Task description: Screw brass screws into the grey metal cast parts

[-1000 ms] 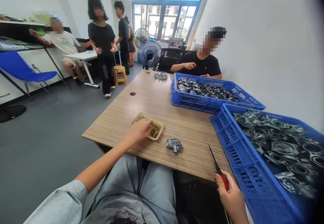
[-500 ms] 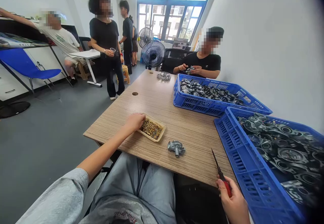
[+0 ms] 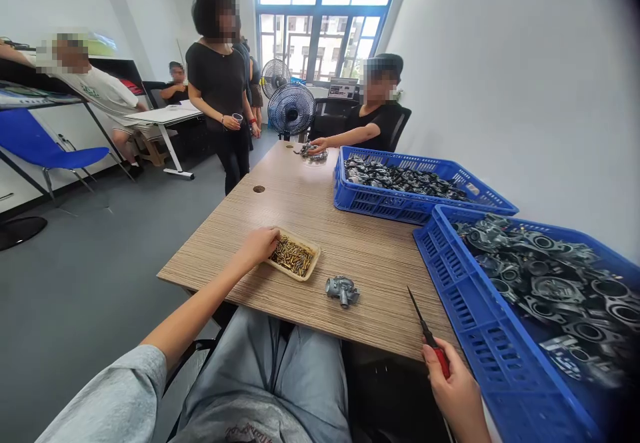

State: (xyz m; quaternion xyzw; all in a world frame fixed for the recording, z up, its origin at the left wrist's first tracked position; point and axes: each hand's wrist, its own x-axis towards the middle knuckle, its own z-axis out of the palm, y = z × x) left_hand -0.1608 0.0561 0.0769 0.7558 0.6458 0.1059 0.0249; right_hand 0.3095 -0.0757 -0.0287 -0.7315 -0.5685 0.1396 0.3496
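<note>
Screwdriver in the head view is pointing forward and leftward, its long axis slanting over the near edge of the tabletop, and the right hand is gripping its red handle beside the blue crate. The left forearm is lying diagonally forward, the left hand resting with bent fingers at the left end of the tray of brass-coloured pieces; whether they are pinching one, I cannot tell. Between tray and screwdriver, a grey casting is lying with its tube facing left.
</note>
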